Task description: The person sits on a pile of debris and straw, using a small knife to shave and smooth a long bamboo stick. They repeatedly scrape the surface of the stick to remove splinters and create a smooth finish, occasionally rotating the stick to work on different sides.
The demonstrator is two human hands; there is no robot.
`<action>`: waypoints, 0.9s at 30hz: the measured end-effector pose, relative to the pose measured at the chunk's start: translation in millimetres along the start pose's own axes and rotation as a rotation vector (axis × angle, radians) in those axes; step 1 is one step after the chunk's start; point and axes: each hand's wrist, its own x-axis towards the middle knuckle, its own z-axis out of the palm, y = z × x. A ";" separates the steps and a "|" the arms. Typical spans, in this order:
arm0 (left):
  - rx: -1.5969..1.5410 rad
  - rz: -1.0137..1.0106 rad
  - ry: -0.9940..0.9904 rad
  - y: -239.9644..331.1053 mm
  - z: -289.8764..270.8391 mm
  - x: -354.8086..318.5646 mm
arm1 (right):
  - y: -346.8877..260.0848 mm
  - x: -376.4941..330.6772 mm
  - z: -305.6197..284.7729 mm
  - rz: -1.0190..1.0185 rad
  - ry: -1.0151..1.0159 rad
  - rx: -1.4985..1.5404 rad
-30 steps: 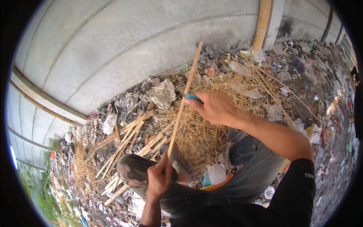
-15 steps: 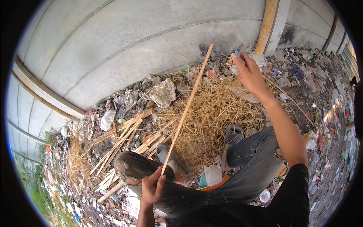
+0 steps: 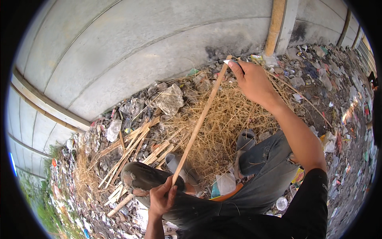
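My left hand [image 3: 162, 196] is closed around the lower end of a long, flat bamboo strip [image 3: 201, 119] above my left knee. The strip slants up and away to the right over a heap of straw-like shavings [image 3: 227, 113]. At its far end, my right hand [image 3: 254, 81] is closed on a small knife [image 3: 228, 61]. Only the pale pointed blade and a bit of dark handle show; fingers hide the rest. The blade lies at the strip's tip, apparently touching it.
Several split bamboo strips [image 3: 133, 145] lie in a pile to the left, near a grey rock [image 3: 170, 99]. A concrete wall [image 3: 151, 44] with a wooden post [image 3: 274, 28] rises beyond. Litter [image 3: 310, 75] covers the ground; my grey shoes [image 3: 246, 141] stand among shavings.
My right hand has moved left and slightly down, bringing the knife to the strip's far end. The strip has turned, showing its flat face, and its tip is slightly lower and farther right.
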 end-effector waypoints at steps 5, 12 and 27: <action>0.027 0.033 0.035 0.3 2.3 6.7 | -21.0 -26.5 19.4 -0.058 -0.266 -0.075; -0.077 -0.031 0.027 -0.8 12.2 10.1 | -3.9 2.2 25.3 -0.084 -0.096 -0.059; -0.382 -0.032 0.082 41.9 24.4 51.6 | -48.2 -77.7 73.6 -0.162 -0.564 -0.111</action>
